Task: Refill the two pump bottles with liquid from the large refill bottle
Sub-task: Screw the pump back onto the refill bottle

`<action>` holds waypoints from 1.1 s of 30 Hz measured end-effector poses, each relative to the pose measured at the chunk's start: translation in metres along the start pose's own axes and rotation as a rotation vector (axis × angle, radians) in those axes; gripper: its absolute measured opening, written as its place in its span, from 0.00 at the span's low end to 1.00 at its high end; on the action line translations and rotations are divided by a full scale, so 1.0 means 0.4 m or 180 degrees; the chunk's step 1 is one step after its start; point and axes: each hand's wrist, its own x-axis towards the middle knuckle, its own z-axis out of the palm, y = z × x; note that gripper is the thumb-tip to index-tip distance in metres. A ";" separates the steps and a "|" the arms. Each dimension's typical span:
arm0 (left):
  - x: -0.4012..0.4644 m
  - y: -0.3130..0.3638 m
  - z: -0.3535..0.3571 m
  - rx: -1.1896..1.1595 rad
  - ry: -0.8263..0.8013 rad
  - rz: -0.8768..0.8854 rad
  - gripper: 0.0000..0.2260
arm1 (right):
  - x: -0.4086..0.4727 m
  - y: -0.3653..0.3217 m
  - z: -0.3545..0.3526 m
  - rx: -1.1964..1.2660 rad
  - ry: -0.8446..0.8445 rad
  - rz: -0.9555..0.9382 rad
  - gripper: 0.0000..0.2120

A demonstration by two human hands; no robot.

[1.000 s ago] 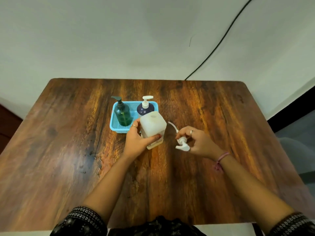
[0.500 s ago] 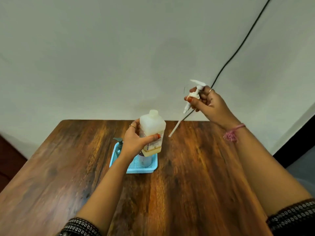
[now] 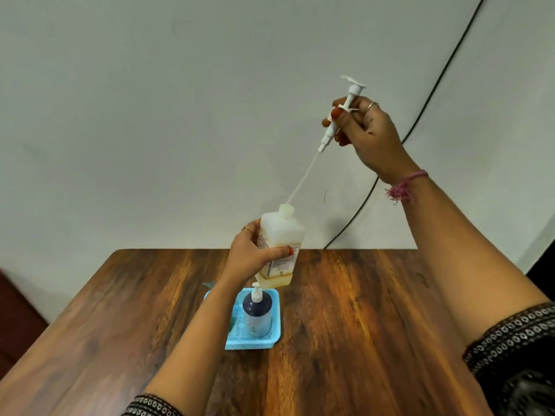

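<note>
My left hand (image 3: 250, 254) grips the large translucent refill bottle (image 3: 280, 244), held upright above the table with a little amber liquid at its bottom. My right hand (image 3: 365, 135) is raised high and holds the white pump head (image 3: 345, 108). Its long thin tube (image 3: 303, 178) slants down, with the tip at the bottle's open neck. Below, a dark blue pump bottle (image 3: 257, 315) with a white pump stands in a light blue basket (image 3: 274, 334). Only the green pump bottle's nozzle tip (image 3: 207, 285) shows behind my left forearm.
The wooden table (image 3: 360, 325) carries the basket near its middle. A white wall rises behind it, with a black cable (image 3: 426, 100) running down diagonally to the table's far edge. Something dark red (image 3: 12, 319) sits at the left edge.
The camera view tilted upward. My left hand lifted the refill bottle off the table. My right hand picked up the pump head, raised it high and brought its tube tip to the bottle's neck.
</note>
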 end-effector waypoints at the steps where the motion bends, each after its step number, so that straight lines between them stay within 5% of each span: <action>1: 0.001 0.002 0.000 -0.0010 -0.0013 0.0006 0.36 | 0.009 -0.005 -0.003 -0.0018 0.0026 -0.0020 0.10; 33: 0.006 0.118 0.006 -0.0059 0.0111 0.0400 0.34 | -0.094 0.041 0.096 -0.0717 -0.1131 0.0292 0.17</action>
